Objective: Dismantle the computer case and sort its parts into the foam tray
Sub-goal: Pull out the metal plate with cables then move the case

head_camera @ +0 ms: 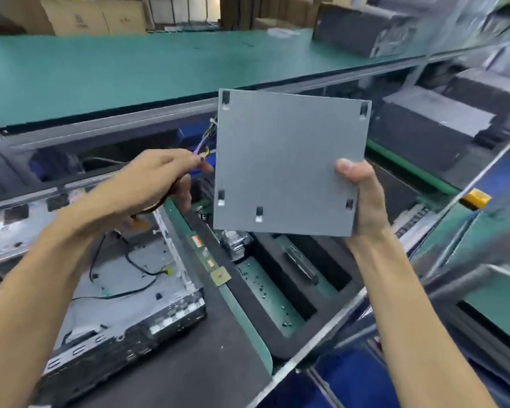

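My right hand (362,198) grips one corner of the flat grey metal panel (289,163), held above the black foam tray (280,293); it might swing loose. My left hand (159,178) pinches coloured wires (202,142), which could snag.

head view, downward over workbench (165,69)

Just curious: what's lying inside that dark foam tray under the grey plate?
In the foam tray, small loose screws, a dark narrow part and a finned metal block show. The grey plate in the right hand covers the tray's far end.
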{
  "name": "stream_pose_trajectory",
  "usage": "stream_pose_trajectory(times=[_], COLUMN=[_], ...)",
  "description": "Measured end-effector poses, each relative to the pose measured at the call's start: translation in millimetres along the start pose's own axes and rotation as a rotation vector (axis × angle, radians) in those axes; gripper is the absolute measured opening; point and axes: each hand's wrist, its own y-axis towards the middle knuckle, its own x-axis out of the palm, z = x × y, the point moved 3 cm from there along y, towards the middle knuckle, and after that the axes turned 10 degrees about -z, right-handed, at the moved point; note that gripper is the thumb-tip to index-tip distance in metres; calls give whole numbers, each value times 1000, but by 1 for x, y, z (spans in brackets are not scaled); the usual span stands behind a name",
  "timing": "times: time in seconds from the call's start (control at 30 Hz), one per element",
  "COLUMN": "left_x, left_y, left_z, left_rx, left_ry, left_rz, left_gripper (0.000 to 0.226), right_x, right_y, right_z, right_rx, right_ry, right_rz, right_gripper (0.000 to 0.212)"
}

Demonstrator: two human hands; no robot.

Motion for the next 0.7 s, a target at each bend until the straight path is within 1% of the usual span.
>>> stream_pose_trajectory(times=[0.07,0.1,0.17,0.23,0.33,0.37,0.43,0.5,0.53,0.6,0.63,0.67,0.7], left_x=[23,33,46,51,62,68,81,88,86,76,69,59,48], left_y=[20,31,49,66,83,88,93,94,93,89,86,84,82], left_z=[6,8,12,13,14,11,4,-9,-14,-23,-25,-28,-29], left_rx=[-31,-40,-67,-52,-51,-54,-49,-86,-121,-178,-205,-238,-292], left_ry=[-2,8,-33,-56,6,29,171,332,357,396,459,538,610], left_rz=[0,16,49,49,55,44,-17,-114,-164,-231,-250,-254,-256], left_gripper=[38,38,33,27,30,32,34,30,27,18,11,9,17], right_x=[-15,-23,-38,-54,-75,-79,-87,-94,-96,-98,-96,-92,-87], right_y=[-2,-1,0,-1,-7,-11,-22,-35,-43,-54,-57,-56,-54], right_z=[4,7,13,22,48,56,74,91,99,111,114,115,114], right_rx=[-6,-11,-21,-18,38,65,111,144,153,168,164,151,132], right_ry=[-114,-188,-378,-560,-707,-723,-743,-729,-706,-642,-615,-599,-589], right_rz=[77,99,116,74,67,99,157,191,207,247,257,257,250], right_gripper=[88,92,92,91,91,91,89,89,89,90,92,93,93])
